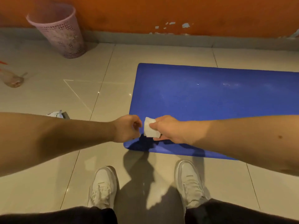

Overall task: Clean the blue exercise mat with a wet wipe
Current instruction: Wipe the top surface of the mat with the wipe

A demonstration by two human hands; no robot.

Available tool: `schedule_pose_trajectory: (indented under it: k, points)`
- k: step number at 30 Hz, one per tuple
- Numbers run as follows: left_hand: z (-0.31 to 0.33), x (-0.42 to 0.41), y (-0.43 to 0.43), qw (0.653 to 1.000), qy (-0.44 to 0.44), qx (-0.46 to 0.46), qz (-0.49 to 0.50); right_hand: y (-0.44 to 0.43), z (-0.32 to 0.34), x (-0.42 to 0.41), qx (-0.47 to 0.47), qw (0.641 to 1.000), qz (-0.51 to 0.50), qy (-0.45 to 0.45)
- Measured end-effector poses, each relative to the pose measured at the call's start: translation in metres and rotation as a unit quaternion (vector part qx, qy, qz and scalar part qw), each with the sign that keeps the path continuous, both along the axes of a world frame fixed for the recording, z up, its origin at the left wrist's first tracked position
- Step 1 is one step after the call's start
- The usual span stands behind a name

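head view: both bare forearms reach forward and meet above the near left corner of the blue exercise mat [210, 102]. the right hand [168, 128] comes in from the right, back of the hand up, and pinches a folded white wet wipe [150, 128] between thumb and fingers; the wipe hangs in the air over that corner of the mat, its shadow falling on the blue surface below. the left hand [127, 128] comes in from the left, fingers curled, its fingertips just beside the wipe's left edge; i cannot tell whether it grips the wipe or only sits next to it.

the mat lies flat on the pale tiled floor [80, 151], running off the right side of the view, with a few small light marks on its far half. left of the mat and back against the orange wall [161, 12] stands a pink perforated bin [61, 31]. further left of the mat, at the picture's edge, lies a blurred pinkish object [11, 78] i cannot identify. just left of the mat's near corner a small white packet [56, 113] lies partly hidden behind the left forearm. in front of the mat's near edge stand two white shoes, left shoe [102, 186] and right shoe [191, 183], with dark trouser legs at the bottom.
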State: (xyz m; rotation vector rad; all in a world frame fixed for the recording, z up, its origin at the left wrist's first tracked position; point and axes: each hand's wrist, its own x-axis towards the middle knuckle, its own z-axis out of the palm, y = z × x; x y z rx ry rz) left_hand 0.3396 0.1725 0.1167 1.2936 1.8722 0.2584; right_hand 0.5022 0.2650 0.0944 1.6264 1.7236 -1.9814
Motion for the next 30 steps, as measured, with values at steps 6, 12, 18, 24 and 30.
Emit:
schedule_pose_trajectory:
  k: [6, 12, 18, 24, 30]
  points:
    - [-0.083, -0.027, -0.007, 0.985, 0.117, -0.112, -0.060, 0.044, -0.058, 0.016, 0.254, 0.940, 0.203, -0.101]
    - [-0.145, -0.039, -0.016, 0.989, 0.089, -0.103, 0.050, 0.045, -0.133, -0.005, 0.414, 0.852, 0.292, -0.136]
    - [-0.168, -0.038, -0.016, 0.987, 0.110, -0.073, 0.095, -0.027, -0.176, 0.000, 0.451, 0.783, 0.402, -0.150]
    - [-0.177, -0.041, -0.021, 0.987, 0.110, -0.062, 0.101, -0.025, -0.181, 0.007, 0.449, 0.734, 0.478, -0.178]
    - [-0.182, -0.043, -0.023, 0.983, 0.089, -0.062, 0.147, -0.043, -0.200, -0.015, 0.472, 0.684, 0.542, -0.123]
